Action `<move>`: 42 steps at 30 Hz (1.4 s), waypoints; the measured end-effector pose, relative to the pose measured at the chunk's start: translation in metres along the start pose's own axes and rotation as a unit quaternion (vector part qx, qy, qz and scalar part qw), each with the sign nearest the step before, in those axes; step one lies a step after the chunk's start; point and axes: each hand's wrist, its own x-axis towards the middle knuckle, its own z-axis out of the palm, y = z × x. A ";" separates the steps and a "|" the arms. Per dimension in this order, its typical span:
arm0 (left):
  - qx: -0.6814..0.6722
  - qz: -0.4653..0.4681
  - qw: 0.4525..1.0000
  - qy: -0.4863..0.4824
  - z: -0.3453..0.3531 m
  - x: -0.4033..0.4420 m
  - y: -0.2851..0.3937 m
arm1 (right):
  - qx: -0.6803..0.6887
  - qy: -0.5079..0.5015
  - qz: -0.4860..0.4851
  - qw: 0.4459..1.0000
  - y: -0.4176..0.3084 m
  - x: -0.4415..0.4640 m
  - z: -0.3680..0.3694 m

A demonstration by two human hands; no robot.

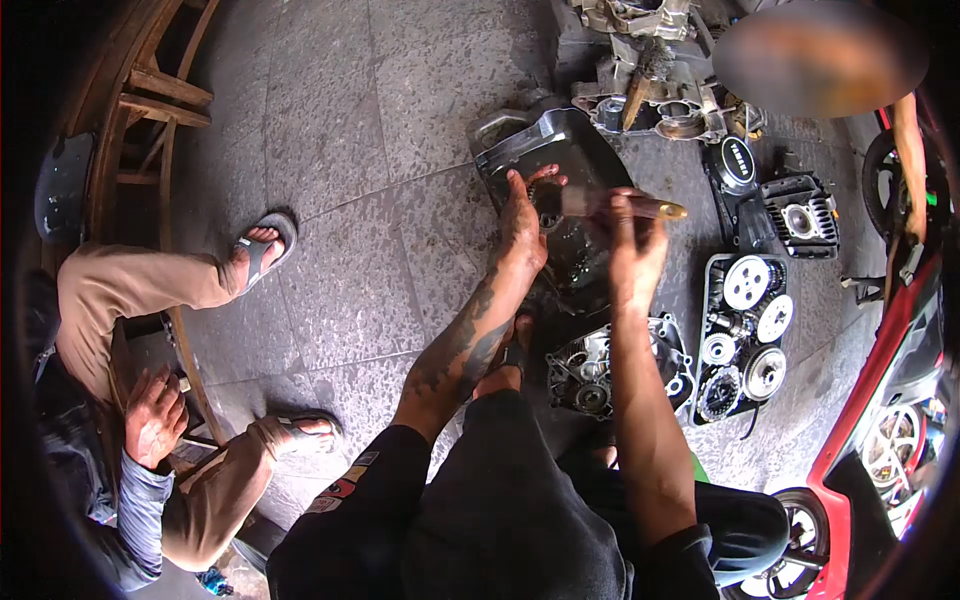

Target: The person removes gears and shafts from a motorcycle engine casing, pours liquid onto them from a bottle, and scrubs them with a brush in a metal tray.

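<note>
Far left: seated co-worker's hand, well apart from the black tray

Left hand: over the tray's left half, palm upturned, fingers curled about a small dark part; grip narrow, occupied

Small dark part: in the left grip, above the inside of the tray, left of the right grip and nearer the left hand; pointing and long axis impossible to tell, outline hidden by fingers and blur

Black tray: on the floor, long axis slanting from far left corner to near right corner

Brush: long axis roughly crosswise over the tray; bristle end pointing left, toward the small dark part and just beside it; brass-coloured handle end pointing right, past the tray's right edge

Right hand: at the tray's right edge, closed around the handle; grip narrow, to the right of the bristles

Engine casing: beyond the tray's near edge, partly under the right forearm

Gears and discs: right of the casing, apart from both hands
</note>
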 end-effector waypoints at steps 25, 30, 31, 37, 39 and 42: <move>0.011 -0.015 1.000 -0.020 0.003 -0.004 0.001 | 0.022 0.044 -0.034 0.998 -0.002 0.000 0.008; -0.011 -0.046 0.998 -0.036 -0.001 -0.002 0.005 | -0.240 0.047 -0.029 0.969 0.004 0.010 -0.012; -0.012 -0.045 0.998 -0.035 -0.001 -0.003 0.006 | -0.240 0.046 -0.029 0.969 0.005 0.010 -0.009; -0.063 -0.013 0.996 -0.059 0.001 -0.002 0.002 | -0.188 0.022 0.049 0.981 0.021 0.001 -0.007; -0.075 -0.016 0.995 -0.056 -0.004 0.002 0.000 | -0.138 0.020 0.087 0.986 0.018 0.005 -0.013; -0.076 -0.021 0.996 -0.038 -0.002 -0.002 0.001 | -0.026 0.066 0.074 0.995 0.000 0.005 -0.002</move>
